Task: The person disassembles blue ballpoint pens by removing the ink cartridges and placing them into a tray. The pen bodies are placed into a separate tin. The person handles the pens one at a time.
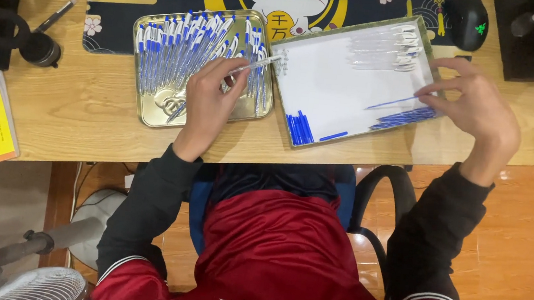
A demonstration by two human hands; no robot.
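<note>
Pinching a clear pen barrel (257,64) between thumb and fingers, your left hand (209,102) held it over the gold metal tray (147,109), which was packed with assembled blue-and-white pens (179,47). Your right hand (480,102) closed its fingertips on a thin blue refill (392,103) above the white tray (332,84). More refills (407,118) lay bundled beside it, blue caps (300,128) near the front edge, empty clear barrels (384,47) at the back. Both trays sat on the wooden table (75,112).
</note>
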